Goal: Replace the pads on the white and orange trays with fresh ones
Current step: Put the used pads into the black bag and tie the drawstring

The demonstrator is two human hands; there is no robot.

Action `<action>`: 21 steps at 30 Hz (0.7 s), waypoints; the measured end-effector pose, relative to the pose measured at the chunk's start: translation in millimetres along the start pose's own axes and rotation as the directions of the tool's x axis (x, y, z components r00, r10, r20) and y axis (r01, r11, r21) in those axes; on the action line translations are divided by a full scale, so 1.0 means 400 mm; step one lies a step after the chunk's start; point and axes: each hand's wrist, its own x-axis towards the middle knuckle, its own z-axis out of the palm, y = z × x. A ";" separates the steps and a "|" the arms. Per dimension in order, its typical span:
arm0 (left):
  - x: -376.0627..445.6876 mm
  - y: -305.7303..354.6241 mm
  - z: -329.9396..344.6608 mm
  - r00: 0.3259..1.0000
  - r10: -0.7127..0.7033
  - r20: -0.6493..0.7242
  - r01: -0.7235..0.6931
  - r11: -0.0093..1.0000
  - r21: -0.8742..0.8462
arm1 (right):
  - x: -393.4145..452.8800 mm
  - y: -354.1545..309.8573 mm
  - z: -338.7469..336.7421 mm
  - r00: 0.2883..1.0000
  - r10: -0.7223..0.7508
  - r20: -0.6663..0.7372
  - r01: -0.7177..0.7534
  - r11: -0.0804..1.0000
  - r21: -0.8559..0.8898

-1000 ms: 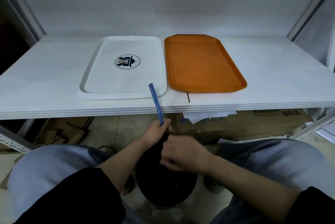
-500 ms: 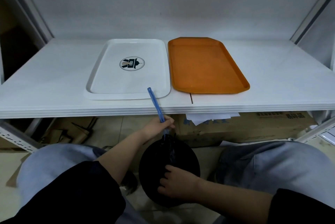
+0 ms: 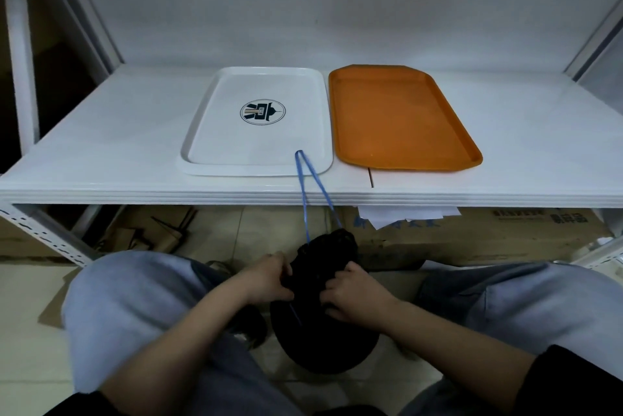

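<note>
Both hands — left hand (image 3: 269,279) and right hand (image 3: 350,297) — grip the black bag (image 3: 323,324) between the knees, fingers curled into it, trays lying ahead — white tray (image 3: 202,132) nearer the left.

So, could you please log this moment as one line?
left hand: grips black bag | right hand: grips bag | white tray, orange tray: bare

I can make out a round dark emblem (image 3: 262,111) on the white tray (image 3: 202,139), its characters unreadable; the cardboard box (image 3: 488,233) print is too blurred.
</note>
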 end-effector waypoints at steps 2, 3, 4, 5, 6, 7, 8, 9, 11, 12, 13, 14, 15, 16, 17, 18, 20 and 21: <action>-0.004 0.005 0.023 0.996 0.084 -0.009 -0.084 0.996 -0.040 | 0.003 0.011 -0.007 0.998 0.056 -0.040 -0.055 0.998 0.023; -0.002 0.010 0.037 0.992 0.124 -0.008 -0.124 0.991 -0.055 | 0.003 0.016 -0.009 0.996 0.079 -0.048 -0.076 0.996 0.054; 0.002 0.017 0.051 0.987 0.160 -0.014 -0.160 0.986 -0.054 | 0.001 0.021 -0.008 0.994 0.101 -0.048 -0.097 0.991 0.089; 0.006 0.024 0.063 0.983 0.182 -0.023 -0.183 0.983 -0.025 | -0.001 0.026 -0.007 0.992 0.123 -0.038 -0.118 0.985 0.123; 0.015 0.027 0.075 0.981 0.192 -0.027 -0.192 0.981 0.019 | -0.003 0.030 -0.008 0.989 0.142 -0.031 -0.135 0.979 0.152; 0.022 0.029 0.086 0.980 0.196 -0.012 -0.195 0.978 0.069 | -0.006 0.034 -0.009 0.988 0.155 -0.022 -0.149 0.971 0.185; 0.033 0.026 0.101 0.979 0.203 0.021 -0.204 0.971 0.123 | -0.009 0.039 -0.011 0.986 0.165 -0.013 -0.158 0.963 0.218; 0.041 0.021 0.114 0.976 0.204 0.070 -0.214 0.960 0.181 | -0.011 0.043 -0.014 0.985 0.170 0.011 -0.168 0.956 0.242; 0.053 0.008 0.141 0.970 0.178 0.165 -0.222 0.925 0.308 | -0.022 0.052 -0.015 0.985 0.171 0.011 -0.167 0.944 0.286; 0.057 0.003 0.152 0.970 0.156 0.186 -0.217 0.899 0.380 | -0.025 0.054 -0.017 0.985 0.175 0.006 -0.168 0.939 0.300; 0.058 0.001 0.159 0.972 0.138 0.189 -0.211 0.867 0.452 | -0.031 0.058 -0.019 0.984 0.178 0.003 -0.170 0.936 0.308; 0.057 0.003 0.161 0.976 0.131 0.173 -0.202 0.834 0.512 | -0.035 0.061 -0.019 0.984 0.178 -0.010 -0.166 0.935 0.314; 0.056 0.004 0.161 0.981 0.134 0.142 -0.191 0.809 0.556 | -0.039 0.064 -0.019 0.984 0.179 -0.022 -0.162 0.933 0.322; 0.059 0.006 0.160 0.983 0.151 0.103 -0.183 0.796 0.578 | -0.044 0.069 -0.016 0.982 0.185 -0.029 -0.165 0.930 0.329; 0.062 0.007 0.156 0.983 0.174 0.061 -0.176 0.793 0.583 | -0.048 0.074 -0.014 0.981 0.190 -0.040 -0.166 0.928 0.333; 0.064 0.005 0.151 0.981 0.192 0.029 -0.173 0.798 0.578 | -0.050 0.079 -0.014 0.980 0.195 -0.047 -0.169 0.927 0.334; 0.062 0.003 0.134 0.975 0.222 -0.021 -0.179 0.838 0.516 | -0.055 0.087 -0.013 0.979 0.198 -0.050 -0.170 0.925 0.339; 0.061 0.001 0.122 0.970 0.240 -0.036 -0.195 0.859 0.473 | -0.053 0.090 -0.012 0.978 0.201 -0.050 -0.172 0.923 0.343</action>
